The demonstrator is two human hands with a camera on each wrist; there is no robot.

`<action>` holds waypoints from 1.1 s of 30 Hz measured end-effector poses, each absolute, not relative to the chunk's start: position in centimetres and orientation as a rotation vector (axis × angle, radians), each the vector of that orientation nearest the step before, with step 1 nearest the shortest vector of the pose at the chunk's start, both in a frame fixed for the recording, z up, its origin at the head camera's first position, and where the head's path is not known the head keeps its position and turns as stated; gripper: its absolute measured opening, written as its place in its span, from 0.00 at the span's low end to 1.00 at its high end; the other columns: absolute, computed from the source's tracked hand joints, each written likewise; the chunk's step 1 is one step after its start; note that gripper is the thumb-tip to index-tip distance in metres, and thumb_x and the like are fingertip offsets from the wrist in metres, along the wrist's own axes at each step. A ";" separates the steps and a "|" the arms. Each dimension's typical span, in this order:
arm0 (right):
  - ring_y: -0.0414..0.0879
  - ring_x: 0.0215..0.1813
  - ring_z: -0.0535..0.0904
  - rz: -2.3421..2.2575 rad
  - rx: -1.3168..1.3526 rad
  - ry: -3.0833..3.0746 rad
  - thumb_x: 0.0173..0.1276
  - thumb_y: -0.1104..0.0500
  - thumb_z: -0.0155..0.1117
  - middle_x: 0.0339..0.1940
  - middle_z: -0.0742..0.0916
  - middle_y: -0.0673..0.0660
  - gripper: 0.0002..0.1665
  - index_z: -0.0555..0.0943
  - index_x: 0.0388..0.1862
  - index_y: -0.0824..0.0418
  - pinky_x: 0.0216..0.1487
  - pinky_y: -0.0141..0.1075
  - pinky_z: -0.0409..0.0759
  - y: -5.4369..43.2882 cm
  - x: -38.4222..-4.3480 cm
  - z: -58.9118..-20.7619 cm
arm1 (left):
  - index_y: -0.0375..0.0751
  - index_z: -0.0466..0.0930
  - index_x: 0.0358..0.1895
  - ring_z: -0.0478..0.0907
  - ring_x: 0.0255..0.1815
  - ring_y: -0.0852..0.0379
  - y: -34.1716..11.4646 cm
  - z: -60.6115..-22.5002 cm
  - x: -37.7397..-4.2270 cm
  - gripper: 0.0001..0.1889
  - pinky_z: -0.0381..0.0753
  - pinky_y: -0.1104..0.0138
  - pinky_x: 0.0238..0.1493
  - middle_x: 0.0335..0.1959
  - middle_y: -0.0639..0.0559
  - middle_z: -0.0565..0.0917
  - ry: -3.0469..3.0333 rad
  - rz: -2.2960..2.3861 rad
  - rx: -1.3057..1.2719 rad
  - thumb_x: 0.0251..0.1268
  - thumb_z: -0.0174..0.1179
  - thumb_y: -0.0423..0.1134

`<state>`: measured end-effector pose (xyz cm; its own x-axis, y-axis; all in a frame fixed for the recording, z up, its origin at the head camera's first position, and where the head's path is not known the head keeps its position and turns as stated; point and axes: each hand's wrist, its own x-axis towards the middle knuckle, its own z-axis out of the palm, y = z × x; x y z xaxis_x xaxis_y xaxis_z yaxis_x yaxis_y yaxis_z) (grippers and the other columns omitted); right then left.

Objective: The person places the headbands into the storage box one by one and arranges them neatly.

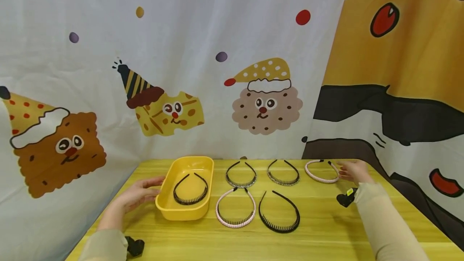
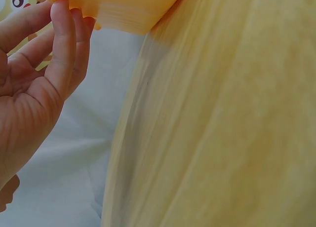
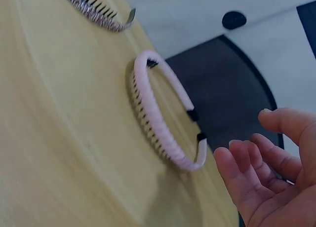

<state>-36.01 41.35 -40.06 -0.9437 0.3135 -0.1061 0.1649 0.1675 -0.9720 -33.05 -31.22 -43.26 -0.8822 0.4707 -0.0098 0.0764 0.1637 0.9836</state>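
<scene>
My left hand (image 1: 139,194) is at the left side of a yellow plastic tray (image 1: 164,196), its fingertips touching the wall near the rim. In the left wrist view the tray (image 2: 133,12) shows above the loosely bent fingers (image 2: 63,49). One black toothed headband (image 1: 191,201) lies inside the tray. At the table's far right, my right hand (image 1: 357,171) hovers beside a pink headband (image 1: 322,179). The right wrist view shows a gap between the relaxed fingers and that pink headband (image 3: 158,121), with nothing held.
Between tray and right hand lie two glittery headbands (image 1: 241,184) (image 1: 284,181) at the back, another pink headband (image 1: 235,224) and a black headband (image 1: 279,228) in front. They rest on a yellow wood-grain table (image 1: 203,245). A printed cloth (image 1: 181,31) hangs behind its back edge.
</scene>
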 end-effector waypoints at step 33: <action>0.46 0.25 0.85 2.034 -0.570 -2.203 0.64 0.66 0.65 0.21 0.86 0.56 0.19 0.75 0.44 0.83 0.33 0.39 0.85 41.8 -35.7 -44.1 | 0.23 0.48 0.73 0.75 0.59 0.51 -31.0 -43.2 -32.8 0.34 0.78 0.62 0.54 0.73 0.24 0.50 2.131 1.771 0.522 0.72 0.54 0.32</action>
<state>-35.73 41.75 -44.13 -0.9263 0.3289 -0.1840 0.2095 0.0437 -0.9768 -32.79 -31.02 -43.17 -0.8816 0.4718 -0.0127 0.0739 0.1646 0.9836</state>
